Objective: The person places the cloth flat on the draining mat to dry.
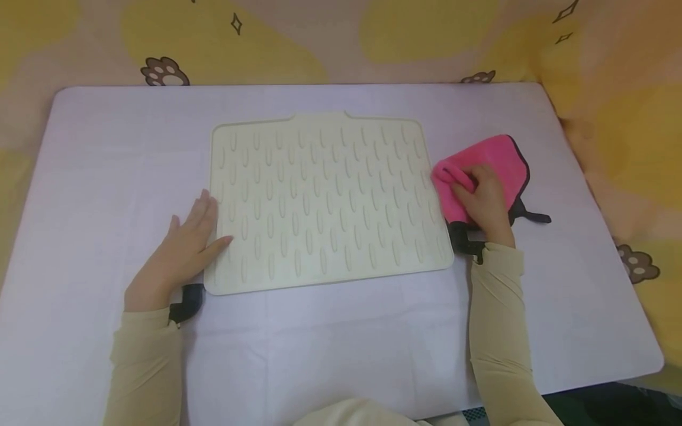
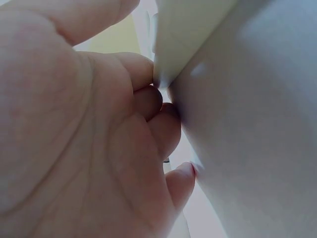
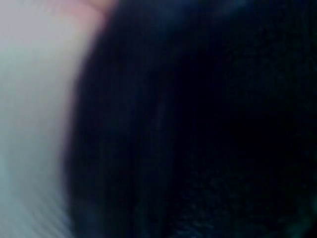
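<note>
A cream mat [image 1: 330, 195] with rows of raised oval ridges and a tab at its far edge lies in the middle of the table. My left hand [image 1: 183, 245] is at its left edge, fingers fairly straight and thumb over the surface. In the left wrist view, the fingertips [image 2: 171, 116] are right by the mat's edge [image 2: 185, 39]. To the right of the mat, my right hand [image 1: 485, 198] pinches a folded part of a pink cloth [image 1: 503, 157] with dark edging. Dark blur fills most of the right wrist view.
A white cover lies over the table [image 1: 330, 343], whose corners are rounded. From the cloth a black strap [image 1: 535, 218] sticks out to the right. Behind the table hangs a yellow and pink patterned fabric [image 1: 298, 41] with paw prints.
</note>
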### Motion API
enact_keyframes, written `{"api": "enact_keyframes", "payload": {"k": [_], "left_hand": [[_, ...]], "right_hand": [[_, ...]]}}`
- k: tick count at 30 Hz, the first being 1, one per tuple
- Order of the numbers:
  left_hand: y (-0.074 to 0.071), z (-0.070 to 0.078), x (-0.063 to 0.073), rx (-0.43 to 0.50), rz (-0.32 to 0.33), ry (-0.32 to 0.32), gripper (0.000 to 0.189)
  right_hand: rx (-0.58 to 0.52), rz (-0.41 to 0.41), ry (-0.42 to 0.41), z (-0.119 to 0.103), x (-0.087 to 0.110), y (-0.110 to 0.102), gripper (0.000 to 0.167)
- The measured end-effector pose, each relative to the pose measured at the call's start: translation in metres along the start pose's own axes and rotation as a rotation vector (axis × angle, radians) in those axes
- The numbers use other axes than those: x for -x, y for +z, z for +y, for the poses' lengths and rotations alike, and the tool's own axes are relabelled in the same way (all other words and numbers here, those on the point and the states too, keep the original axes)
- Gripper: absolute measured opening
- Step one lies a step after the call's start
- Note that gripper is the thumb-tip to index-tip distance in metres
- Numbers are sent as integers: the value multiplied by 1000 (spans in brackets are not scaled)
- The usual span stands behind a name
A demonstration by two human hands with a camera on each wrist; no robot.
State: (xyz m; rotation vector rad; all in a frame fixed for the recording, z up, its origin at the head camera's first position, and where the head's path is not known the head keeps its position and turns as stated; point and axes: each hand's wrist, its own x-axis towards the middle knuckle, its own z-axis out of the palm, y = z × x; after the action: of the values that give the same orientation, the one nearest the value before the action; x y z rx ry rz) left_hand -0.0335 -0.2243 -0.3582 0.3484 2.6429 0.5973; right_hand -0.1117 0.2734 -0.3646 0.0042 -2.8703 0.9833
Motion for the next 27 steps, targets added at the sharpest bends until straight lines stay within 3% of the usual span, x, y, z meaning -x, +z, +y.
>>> {"api": "enact_keyframes", "payload": {"k": [10, 27], "left_hand": [[0, -1, -1, 6, 5, 2, 77], [-1, 2, 2, 28, 14, 7, 78]], "right_hand": [[-29, 55, 10, 0, 0, 0, 27], [-69, 84, -77, -17, 4, -4, 21]]}}
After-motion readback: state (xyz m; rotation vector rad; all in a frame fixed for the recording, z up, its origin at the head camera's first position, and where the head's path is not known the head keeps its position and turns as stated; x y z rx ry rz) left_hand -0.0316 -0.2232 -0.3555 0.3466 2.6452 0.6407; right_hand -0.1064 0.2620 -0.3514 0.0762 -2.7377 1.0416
